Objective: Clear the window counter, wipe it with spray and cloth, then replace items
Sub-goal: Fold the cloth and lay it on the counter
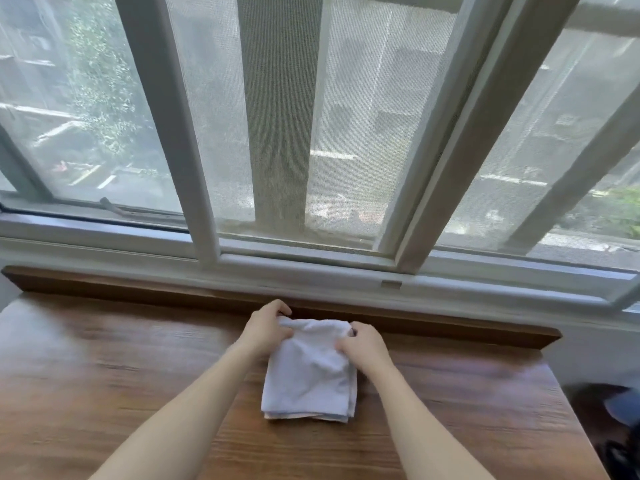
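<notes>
A folded white cloth (pixel 310 379) lies on the wooden window counter (pixel 104 375), near the middle and close to its raised back ledge. My left hand (pixel 265 329) pinches the cloth's far left corner, fingers curled. My right hand (pixel 363 344) grips the far right corner, with the fabric bunched under its fingers. The cloth's far edge is lifted and crumpled between the two hands; the near part lies flat. No spray bottle is in view.
A dark wooden ledge (pixel 450 329) runs along the back of the counter below the white window frame (pixel 311 258). The counter's right edge drops off to the floor, where dark objects (pixel 620 410) lie.
</notes>
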`<state>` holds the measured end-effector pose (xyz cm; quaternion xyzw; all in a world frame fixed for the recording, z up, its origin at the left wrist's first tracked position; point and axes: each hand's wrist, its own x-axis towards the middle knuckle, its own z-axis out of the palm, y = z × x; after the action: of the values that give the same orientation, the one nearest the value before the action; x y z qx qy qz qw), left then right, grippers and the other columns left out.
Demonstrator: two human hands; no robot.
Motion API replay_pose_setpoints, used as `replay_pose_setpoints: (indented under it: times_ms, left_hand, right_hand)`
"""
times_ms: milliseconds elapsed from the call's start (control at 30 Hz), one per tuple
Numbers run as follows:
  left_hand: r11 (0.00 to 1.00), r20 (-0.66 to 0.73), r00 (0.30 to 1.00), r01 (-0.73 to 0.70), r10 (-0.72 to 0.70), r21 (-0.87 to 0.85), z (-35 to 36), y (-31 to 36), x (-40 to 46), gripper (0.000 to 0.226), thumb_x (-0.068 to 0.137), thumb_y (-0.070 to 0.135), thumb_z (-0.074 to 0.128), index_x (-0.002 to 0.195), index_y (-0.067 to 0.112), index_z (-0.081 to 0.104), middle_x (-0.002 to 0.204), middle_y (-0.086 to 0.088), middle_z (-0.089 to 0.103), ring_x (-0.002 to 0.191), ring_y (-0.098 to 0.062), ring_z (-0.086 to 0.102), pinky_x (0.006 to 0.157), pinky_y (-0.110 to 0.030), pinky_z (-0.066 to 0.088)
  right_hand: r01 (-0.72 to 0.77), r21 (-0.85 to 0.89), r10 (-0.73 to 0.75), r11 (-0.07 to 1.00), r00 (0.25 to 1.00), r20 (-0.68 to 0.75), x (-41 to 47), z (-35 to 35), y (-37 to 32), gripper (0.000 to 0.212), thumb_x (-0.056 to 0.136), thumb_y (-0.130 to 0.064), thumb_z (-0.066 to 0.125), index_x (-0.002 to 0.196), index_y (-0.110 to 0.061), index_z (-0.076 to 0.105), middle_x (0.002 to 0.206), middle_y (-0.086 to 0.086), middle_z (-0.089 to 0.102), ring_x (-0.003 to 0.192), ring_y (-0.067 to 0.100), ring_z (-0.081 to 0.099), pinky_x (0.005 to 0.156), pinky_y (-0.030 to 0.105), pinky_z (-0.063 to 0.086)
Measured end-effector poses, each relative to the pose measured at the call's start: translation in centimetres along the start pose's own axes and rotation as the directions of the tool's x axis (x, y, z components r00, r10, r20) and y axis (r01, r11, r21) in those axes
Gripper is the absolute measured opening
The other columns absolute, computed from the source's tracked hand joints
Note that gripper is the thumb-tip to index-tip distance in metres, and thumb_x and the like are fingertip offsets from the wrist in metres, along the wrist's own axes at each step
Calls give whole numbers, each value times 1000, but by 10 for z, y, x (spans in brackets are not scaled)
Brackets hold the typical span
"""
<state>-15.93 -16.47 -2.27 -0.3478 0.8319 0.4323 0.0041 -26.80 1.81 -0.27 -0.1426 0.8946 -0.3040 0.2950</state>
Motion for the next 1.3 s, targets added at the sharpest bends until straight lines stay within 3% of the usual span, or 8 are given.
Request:
replay_pose_setpoints:
  times_ms: [67,167,233,333,567,900,1200,1300]
  left_hand:
    - [999,-61,997,38,-40,-28,4,-5,3,37,82,18,68,117,24,56,111,1,62,96,-15,57,76,-24,42]
    - [989,-68,987,145,-145,-3,6,-12,5,54,82,29,72,129,16,47,113,-3,61,97,-20,57,75,-28,43]
    - [981,7,981,194,-194,19,8,-16,4,63,78,35,76,128,15,43,114,-6,60,99,-23,58,72,-28,44]
    - [987,61,985,158,-160,32,12,-20,1,58,77,26,76,123,19,42,109,-6,59,90,-19,58,63,-27,45]
    - [978,-18,980,200,-199,61,24,-13,0,52,85,21,69,125,13,37,113,-12,60,91,-27,57,70,-33,43]
    - [933,105,993,-81,47,352,35,-22,-11,41,97,19,46,135,33,35,104,-4,44,77,-32,53,75,-39,49]
    - [780,177,984,-136,33,611,33,-28,-10,78,92,58,44,154,30,6,141,-10,33,128,-33,36,99,-48,41]
    - [737,99,984,-175,146,653,38,-28,-17,101,77,78,44,155,24,11,151,-9,28,134,-34,34,100,-47,40]
  right_hand:
    - [14,-2,-14,1000,998,-60,6,9,6,27,82,-21,53,60,-19,37,77,4,43,71,23,40,62,34,30]
    - [-50,75,50,996,999,-8,10,15,10,21,91,-31,52,74,-20,52,81,-2,56,76,21,53,63,33,38]
    - [-111,141,102,984,992,71,15,16,12,21,92,-33,53,96,-14,62,98,3,65,93,25,63,79,39,50]
    - [-156,156,136,975,983,126,21,18,17,25,92,-28,56,106,-8,64,104,7,67,97,25,65,81,37,52]
    - [-148,27,150,989,987,-62,15,39,26,38,100,-35,50,128,-9,52,123,13,63,111,32,60,85,36,49]
    - [-131,-7,129,991,987,-100,9,41,34,34,104,-35,45,125,-9,39,119,17,62,106,35,61,83,42,52]
    - [-78,-210,40,974,983,-177,10,41,35,36,104,-38,45,125,-10,38,124,15,58,111,35,59,81,39,46]
    - [90,-492,-270,866,913,-308,6,49,31,47,100,-35,51,140,-11,42,139,12,47,126,30,48,97,39,45]
